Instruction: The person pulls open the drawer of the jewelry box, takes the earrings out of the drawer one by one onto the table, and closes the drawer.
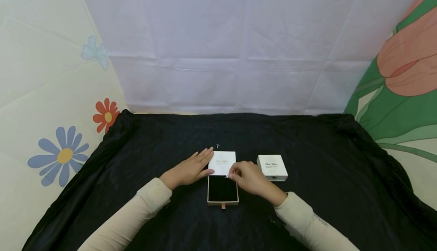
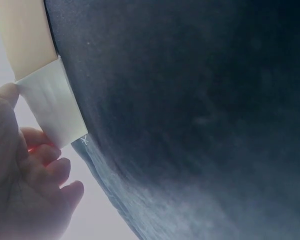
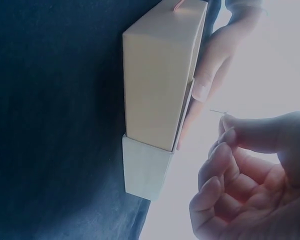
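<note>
Pale and thin, one tiny piece (image 1: pixel 227 176) is pinched by your right hand (image 1: pixel 250 177) at the near edge of one white sleeve (image 1: pixel 222 162), from which one black-lined drawer (image 1: pixel 222 191) stands out; your left hand (image 1: pixel 192 169) touches the sleeve's left side with straight fingers. If this pinch loosens, the piece may fall and be lost on the black cloth (image 1: pixel 334 160), which carries one second tiny piece (image 1: pixel 217 146) and one white box (image 1: pixel 272 166).
</note>
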Demonstrator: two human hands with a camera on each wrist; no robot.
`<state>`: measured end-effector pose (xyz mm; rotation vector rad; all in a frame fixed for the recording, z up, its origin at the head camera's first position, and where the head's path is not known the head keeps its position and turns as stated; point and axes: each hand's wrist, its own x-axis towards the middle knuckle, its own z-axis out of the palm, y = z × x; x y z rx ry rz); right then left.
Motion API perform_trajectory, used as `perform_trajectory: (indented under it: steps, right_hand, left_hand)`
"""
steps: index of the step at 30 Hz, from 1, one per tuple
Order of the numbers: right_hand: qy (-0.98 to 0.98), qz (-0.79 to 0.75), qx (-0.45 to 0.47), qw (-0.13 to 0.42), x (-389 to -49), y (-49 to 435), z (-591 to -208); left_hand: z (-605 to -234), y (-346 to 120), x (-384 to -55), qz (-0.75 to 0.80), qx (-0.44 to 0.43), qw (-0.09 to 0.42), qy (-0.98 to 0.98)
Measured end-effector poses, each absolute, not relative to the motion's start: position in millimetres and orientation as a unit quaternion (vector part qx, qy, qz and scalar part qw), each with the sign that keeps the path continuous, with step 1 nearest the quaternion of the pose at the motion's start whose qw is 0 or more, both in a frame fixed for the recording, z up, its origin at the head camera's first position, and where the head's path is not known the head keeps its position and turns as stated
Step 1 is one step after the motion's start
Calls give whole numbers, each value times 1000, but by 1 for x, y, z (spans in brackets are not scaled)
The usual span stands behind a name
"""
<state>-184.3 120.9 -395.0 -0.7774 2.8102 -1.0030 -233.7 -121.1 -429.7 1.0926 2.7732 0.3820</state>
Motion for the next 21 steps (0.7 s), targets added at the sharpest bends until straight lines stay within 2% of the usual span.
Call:
perform_trajectory:
  steps: [14, 21]
  right_hand:
    - [908, -332, -254, 32, -185, 122, -394]
    - [904, -338, -260, 11, -182, 120, -389]
  left_hand:
    - [-429, -122, -233, 124, 363, 68, 921]
    - [-429, -121, -232, 120, 364, 70, 921]
